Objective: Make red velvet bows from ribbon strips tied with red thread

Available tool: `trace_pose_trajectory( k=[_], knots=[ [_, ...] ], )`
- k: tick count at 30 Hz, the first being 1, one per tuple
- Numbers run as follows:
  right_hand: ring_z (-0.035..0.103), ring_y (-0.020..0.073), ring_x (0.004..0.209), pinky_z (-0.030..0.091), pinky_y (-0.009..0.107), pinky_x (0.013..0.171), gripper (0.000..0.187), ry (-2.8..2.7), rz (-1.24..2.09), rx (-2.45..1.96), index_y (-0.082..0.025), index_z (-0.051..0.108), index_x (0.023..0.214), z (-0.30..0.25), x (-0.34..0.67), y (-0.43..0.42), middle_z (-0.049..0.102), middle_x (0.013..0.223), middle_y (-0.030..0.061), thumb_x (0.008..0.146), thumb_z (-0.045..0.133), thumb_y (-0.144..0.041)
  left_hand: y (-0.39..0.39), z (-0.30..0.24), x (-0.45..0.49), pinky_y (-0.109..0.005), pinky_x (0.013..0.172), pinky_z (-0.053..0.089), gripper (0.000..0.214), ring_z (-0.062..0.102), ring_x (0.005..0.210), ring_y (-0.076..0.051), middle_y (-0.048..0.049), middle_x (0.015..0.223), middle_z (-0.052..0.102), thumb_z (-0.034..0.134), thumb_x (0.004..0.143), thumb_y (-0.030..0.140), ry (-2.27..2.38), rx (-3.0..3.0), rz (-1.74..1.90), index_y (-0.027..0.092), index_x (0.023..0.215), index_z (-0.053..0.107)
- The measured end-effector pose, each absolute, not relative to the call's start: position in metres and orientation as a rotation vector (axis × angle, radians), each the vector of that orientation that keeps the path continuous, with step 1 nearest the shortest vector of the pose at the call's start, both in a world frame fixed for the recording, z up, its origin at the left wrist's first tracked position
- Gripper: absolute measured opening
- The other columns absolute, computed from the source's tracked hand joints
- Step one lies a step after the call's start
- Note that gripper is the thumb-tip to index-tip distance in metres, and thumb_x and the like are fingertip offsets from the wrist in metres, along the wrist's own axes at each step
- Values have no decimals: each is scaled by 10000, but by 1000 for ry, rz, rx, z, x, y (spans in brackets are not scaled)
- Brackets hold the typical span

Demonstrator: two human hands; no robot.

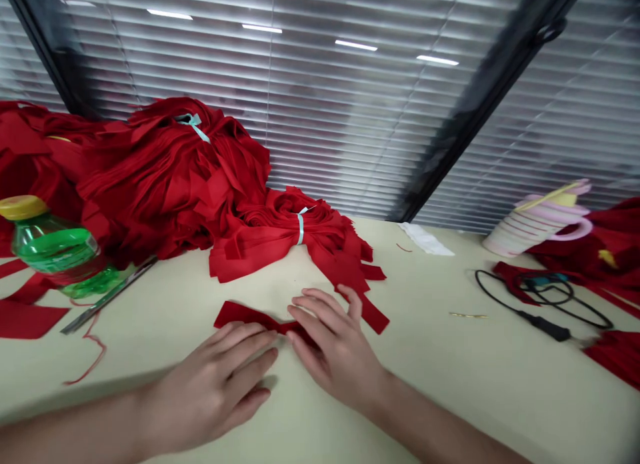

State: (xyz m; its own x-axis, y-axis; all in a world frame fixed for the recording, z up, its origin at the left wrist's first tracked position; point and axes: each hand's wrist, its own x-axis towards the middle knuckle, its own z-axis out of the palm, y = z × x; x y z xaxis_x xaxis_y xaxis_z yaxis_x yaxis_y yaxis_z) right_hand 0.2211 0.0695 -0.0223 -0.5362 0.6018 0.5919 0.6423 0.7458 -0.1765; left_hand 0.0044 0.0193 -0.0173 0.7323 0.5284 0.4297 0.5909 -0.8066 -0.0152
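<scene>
A short red fabric strip lies on the table in front of me, narrowed at its middle like a bow. My left hand is at its near left edge, fingertips against the cloth and thumb apart. Over the right half is my right hand, the fabric between its thumb and fingers and partly hidden by them; its little finger is raised. Just behind stands a bundle of red fabric strips, bound with a pale blue tie.
A larger red fabric heap fills the back left. Before it are a green bottle and a metal ruler-like strip. At right lie a black cable, a thin gold-coloured stick and a tilted striped mug. Blinds border the table.
</scene>
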Motion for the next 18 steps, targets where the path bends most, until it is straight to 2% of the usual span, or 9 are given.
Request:
trace_pose_trajectory(
  k=[2,5,6,8,11,13,15,18],
  knots=[
    [547,217,1036,190,472,986,170,-2262,-172,-1063,-215,603,971,-18,236,83,635,1052,50,861,479,-255,21,-16,1,-444,939,425,471,429,1207,-296,-119,1336,465,522,832,249,-982,-2814,-455,118,1280,451],
    [549,256,1006,304,447,900,214,-2180,-176,-1637,-188,573,1004,-14,264,111,598,1088,95,833,486,-284,26,-15,-4,-451,1006,373,559,358,1275,-280,-91,1423,342,485,852,310,-1084,-2907,-355,170,1370,326],
    [571,277,937,354,435,832,233,-2167,-145,-1726,-156,565,969,-14,272,120,611,1018,121,808,517,-317,27,-16,-5,-443,1018,363,551,351,1282,-271,-81,1431,327,470,861,320,-1122,-2932,-370,190,1374,318],
    [597,253,722,406,363,635,251,-2163,-68,-1828,-148,549,837,-15,285,131,621,875,126,790,523,-393,30,-17,-8,-444,1023,355,502,333,1294,-268,-75,1437,318,450,872,320,-1195,-2963,-396,224,1356,353],
    [545,195,561,334,279,472,287,-2209,72,-1852,-192,477,656,-16,295,137,594,696,66,781,508,-448,32,-19,-12,-475,1019,348,485,279,1318,-286,-97,1452,281,436,878,316,-1282,-2965,-399,232,1348,358],
    [507,171,523,304,259,451,316,-2241,156,-1832,-205,416,585,-15,298,137,547,594,25,765,524,-441,34,-17,-14,-483,1019,341,509,226,1337,-295,-109,1478,202,424,882,304,-1320,-2922,-427,227,1372,309],
    [474,151,505,299,251,458,330,-2262,227,-1791,-205,374,555,-10,300,137,503,544,0,760,528,-413,41,-10,-11,-444,1028,344,514,204,1347,-275,-105,1490,162,411,885,294,-1311,-2884,-449,214,1378,289],
    [437,132,502,310,246,481,328,-2273,316,-1713,-200,358,537,2,302,137,465,531,-17,772,502,-379,76,7,7,-359,1059,313,528,232,1341,-220,-116,1460,258,399,877,284,-1207,-2865,-378,129,1370,291]
  ],
)
